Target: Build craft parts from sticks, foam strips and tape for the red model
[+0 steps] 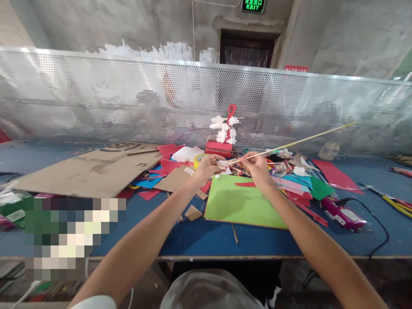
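A long thin wooden stick (305,139) slants up to the right, pinched near its lower end by my right hand (256,168). Close beside it, the fingers of my left hand (205,168) are drawn together at the stick's lower tip. A small white scrap shows there, but what those fingers hold is too small to tell. Below both hands lies a lime-green board (244,204), with a red paper strip (245,184) on it and a small white lump (217,176) at its upper left corner.
Behind my hands, a red stand with white paper tufts (228,131) rises before a perforated metal screen (112,98). Brown cardboard (93,169) lies left; yellow tape (197,161) sits near my left hand. A purple corded device (343,213) and yellow-handled pliers (394,204) lie right.
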Motion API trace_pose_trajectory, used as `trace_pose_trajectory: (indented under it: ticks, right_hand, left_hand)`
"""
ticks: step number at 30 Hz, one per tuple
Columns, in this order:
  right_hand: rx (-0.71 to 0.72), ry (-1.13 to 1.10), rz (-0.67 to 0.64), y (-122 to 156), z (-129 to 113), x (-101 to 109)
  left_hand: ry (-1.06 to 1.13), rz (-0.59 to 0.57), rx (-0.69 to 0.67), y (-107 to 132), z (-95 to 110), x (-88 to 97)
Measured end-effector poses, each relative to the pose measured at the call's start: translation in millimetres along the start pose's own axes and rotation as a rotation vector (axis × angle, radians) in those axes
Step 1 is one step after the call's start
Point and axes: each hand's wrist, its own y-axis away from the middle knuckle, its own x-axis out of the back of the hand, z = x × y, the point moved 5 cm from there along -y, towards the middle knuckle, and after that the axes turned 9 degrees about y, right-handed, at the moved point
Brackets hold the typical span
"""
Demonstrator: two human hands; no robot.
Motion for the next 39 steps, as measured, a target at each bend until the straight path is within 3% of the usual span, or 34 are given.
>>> trace_pose_trajectory:
  ticks: [13,18,26,33,39]
  right_hand:
    - [-0.021,-0.039,0.003,2,-6,-3]
    - [-0.074,-0.126,-0.011,4,-10,-7]
    - [-0.072,-0.19,-0.087,9,-10,-13]
    - [-0.039,-0.096,-0.103,14,-9,-22]
    - [-0.016,-0.066,-0.146,15,-5,-25]
  left_hand:
    - [0.112,-0.056,-0.031,-7,-8,3.2]
    - [0.12,-0.015,-0.051,-3,-5,-1.8]
    - [-0.107,-0.057,-0.2,0,4,-3.8]
    - [-0.32,-0.177,-0.194,-3,2,-9.9]
    - [-0.403,-0.167,-0.301,-2,0,-13.2]
